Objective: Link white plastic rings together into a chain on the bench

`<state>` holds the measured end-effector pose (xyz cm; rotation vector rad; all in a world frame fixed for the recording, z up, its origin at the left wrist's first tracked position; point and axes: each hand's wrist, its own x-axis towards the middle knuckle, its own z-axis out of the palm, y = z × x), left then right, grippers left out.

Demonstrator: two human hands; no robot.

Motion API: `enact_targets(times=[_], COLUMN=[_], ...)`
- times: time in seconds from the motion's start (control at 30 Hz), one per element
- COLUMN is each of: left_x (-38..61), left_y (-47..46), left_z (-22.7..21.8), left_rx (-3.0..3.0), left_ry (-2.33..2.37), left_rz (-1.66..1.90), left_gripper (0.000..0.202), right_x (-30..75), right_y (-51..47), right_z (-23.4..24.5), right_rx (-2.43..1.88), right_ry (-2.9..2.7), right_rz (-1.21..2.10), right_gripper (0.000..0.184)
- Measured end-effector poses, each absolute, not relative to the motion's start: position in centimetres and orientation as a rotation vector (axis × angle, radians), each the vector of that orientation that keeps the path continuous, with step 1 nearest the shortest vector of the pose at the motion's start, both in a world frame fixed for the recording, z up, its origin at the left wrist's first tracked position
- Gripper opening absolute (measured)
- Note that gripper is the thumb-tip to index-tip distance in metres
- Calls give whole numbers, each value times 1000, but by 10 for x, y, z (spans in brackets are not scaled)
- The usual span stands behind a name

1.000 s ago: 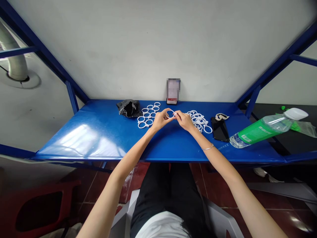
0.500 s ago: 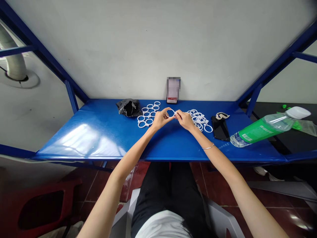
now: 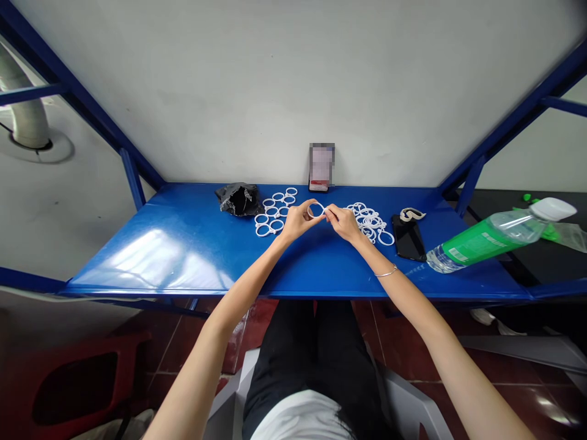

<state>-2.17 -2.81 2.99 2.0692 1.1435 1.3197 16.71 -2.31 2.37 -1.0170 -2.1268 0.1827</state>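
Observation:
A white ring (image 3: 316, 203) is held between my two hands above the blue table. Thumb and fingers of my left hand (image 3: 298, 220) curve around its left side. On the ring's right edge, my right hand (image 3: 340, 221) pinches closed, and its fingertips hide that spot. Left of my hands, several white rings (image 3: 263, 230) lie spread out in loose rows. A tangled heap of similar white rings (image 3: 367, 219) lies just beyond my right hand, partly covered by it.
A torn dark plastic bag (image 3: 236, 200) sits at the left on the blue table (image 3: 192, 244). One phone (image 3: 319, 184) leans on the wall. At right are a dark phone (image 3: 408, 238), a pale curled band (image 3: 412, 214) and a green-labelled water bottle (image 3: 486, 243).

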Motion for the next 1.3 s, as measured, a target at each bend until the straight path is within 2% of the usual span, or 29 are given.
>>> enact_targets(times=[0.3, 0.77, 0.97, 1.13, 1.3], left_x=[-20, -21, -23, -22, -23], left_y=[-29, -23, -23, -20, -17], left_z=[29, 24, 28, 28, 25], left_rx=[2093, 2055, 1825, 1646, 1530], left_ry=[1120, 963, 916, 856, 884], left_rz=[1292, 1242, 1273, 1246, 1249], left_gripper=[50, 59, 51, 49, 51], right_x=[168, 167, 164, 163, 163], right_y=[-22, -21, -18, -14, -12], right_z=[23, 26, 23, 17, 14], right_rx=[-1029, -1015, -988, -927, -916], right_ry=[-2137, -2133, -2112, -2048, -1924], right_rz=[165, 414, 625, 872, 1061], right_gripper=[43, 50, 50, 53, 48])
